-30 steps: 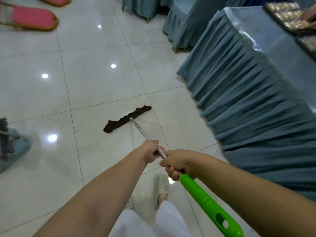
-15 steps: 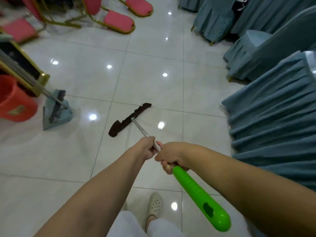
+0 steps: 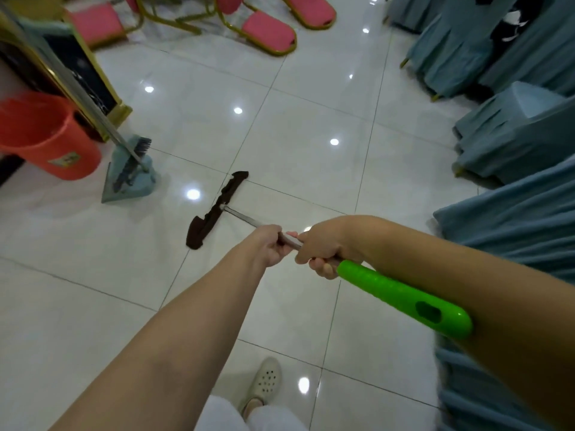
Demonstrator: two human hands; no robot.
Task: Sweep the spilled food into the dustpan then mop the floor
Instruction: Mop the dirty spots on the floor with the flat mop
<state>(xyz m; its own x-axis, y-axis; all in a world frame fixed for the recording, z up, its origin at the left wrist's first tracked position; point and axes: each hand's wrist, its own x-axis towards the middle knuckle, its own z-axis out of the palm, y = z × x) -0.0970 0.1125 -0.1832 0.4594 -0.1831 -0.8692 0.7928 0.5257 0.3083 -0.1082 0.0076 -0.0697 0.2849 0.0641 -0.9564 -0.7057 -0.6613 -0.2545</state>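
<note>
Nearest, the right hand [image 3: 326, 244] curled its grip round the mop handle [image 3: 401, 298] just above the green end; the left hand [image 3: 269, 244] clasped the metal shaft just ahead. Farther out, the brown mop head [image 3: 217, 209] lay flat on the tiled floor [image 3: 295, 150], and beyond it the dustpan [image 3: 130, 172] stood beside an orange bucket [image 3: 46, 135].

A banquet or function hall is indicated. A wide floor [image 3: 311, 126] of glossy white tiles is laid out, with ceiling lights reflected in it. Benches and seats draped in pleated blue-grey cloth [image 3: 510, 135] are lined along the right. Gold-framed banquet chairs with pink cushions [image 3: 267, 34] are gathered at the far side.
</note>
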